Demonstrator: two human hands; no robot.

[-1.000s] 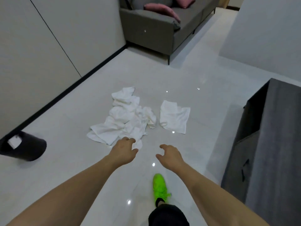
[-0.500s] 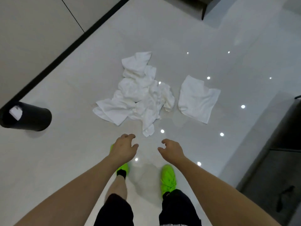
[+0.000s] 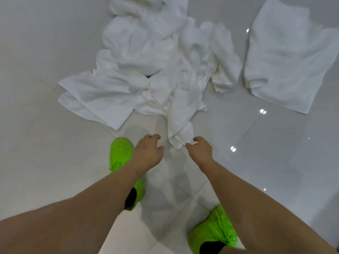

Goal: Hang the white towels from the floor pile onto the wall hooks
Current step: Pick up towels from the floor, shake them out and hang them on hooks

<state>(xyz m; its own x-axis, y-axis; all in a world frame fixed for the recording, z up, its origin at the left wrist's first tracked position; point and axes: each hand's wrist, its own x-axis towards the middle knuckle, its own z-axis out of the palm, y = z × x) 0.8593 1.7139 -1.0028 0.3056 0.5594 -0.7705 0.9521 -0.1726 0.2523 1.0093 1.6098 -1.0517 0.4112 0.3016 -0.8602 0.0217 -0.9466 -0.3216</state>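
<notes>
both arms extended down; left hand (image 3: 147, 153), right hand (image 3: 200, 150) loosely curled, empty.

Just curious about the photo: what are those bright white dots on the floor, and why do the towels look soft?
Head view: the dots are lights mirrored in the glossy floor; the towel pile is smeared, seemingly by motion blur; the arms bulge from wide-angle distortion.

Glossy pale grey tiled floor (image 3: 275, 162), thin grout lines, small bright ceiling-light reflections (image 3: 262, 111) scattered on the right.
</notes>
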